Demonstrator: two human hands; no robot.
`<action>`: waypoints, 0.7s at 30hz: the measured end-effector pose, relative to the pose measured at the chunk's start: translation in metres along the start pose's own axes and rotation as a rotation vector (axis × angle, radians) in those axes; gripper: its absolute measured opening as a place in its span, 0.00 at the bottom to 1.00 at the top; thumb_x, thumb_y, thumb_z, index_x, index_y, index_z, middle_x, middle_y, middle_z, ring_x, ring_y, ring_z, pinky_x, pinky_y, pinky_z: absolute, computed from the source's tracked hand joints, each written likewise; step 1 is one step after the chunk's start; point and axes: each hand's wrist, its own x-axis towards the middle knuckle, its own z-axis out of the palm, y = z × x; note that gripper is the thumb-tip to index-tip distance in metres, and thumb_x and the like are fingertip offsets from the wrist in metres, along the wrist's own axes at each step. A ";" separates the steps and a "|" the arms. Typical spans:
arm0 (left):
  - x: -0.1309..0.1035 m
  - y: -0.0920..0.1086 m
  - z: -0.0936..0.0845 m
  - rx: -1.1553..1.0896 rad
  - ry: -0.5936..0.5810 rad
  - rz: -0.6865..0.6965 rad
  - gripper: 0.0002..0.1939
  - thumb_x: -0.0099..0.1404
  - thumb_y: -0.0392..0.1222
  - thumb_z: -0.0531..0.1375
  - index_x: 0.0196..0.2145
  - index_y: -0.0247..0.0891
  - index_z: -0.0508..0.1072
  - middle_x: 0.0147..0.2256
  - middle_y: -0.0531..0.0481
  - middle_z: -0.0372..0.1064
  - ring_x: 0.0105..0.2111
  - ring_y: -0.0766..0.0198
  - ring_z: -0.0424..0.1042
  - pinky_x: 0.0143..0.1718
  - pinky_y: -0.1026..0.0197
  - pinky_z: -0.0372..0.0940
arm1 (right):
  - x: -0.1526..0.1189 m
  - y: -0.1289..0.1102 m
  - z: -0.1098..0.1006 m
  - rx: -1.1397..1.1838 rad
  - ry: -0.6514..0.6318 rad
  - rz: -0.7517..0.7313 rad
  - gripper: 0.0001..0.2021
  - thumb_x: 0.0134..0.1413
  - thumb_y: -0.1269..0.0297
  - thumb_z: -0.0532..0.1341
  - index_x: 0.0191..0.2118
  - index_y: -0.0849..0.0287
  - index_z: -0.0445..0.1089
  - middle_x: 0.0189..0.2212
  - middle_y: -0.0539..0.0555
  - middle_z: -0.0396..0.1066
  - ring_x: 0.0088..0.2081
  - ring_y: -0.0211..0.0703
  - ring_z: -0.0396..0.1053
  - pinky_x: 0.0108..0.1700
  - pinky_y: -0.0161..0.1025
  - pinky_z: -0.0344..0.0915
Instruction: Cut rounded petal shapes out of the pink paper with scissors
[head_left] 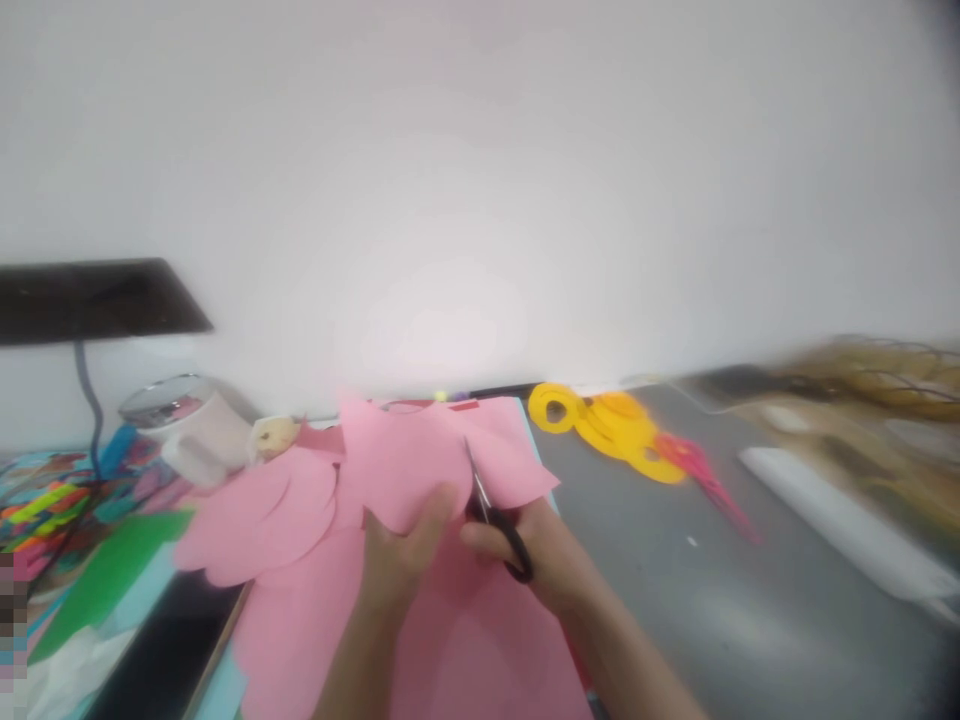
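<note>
"While the left hand (397, 560) pinches the pink sheet (409, 450), what does the right hand (544, 550) have?"
"The scissors (495, 517), its grip closed around them, blades at the sheet."
"And where's that sheet?"
"Over more pink paper (480, 650), with yellow cutouts (611, 425) to the right on the grey surface (652, 570)."

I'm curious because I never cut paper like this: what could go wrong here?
The scissors in the right hand could nick the left hand, whose thumb sits near the blades. The held pink paper might also bend, letting the cut stray.
</note>
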 end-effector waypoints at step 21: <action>0.001 0.000 -0.002 0.058 0.012 0.061 0.27 0.49 0.53 0.67 0.44 0.36 0.74 0.45 0.39 0.73 0.47 0.45 0.71 0.49 0.45 0.67 | 0.000 0.005 -0.002 -0.040 -0.043 -0.099 0.14 0.41 0.60 0.70 0.37 0.56 0.74 0.22 0.48 0.64 0.26 0.41 0.58 0.28 0.37 0.58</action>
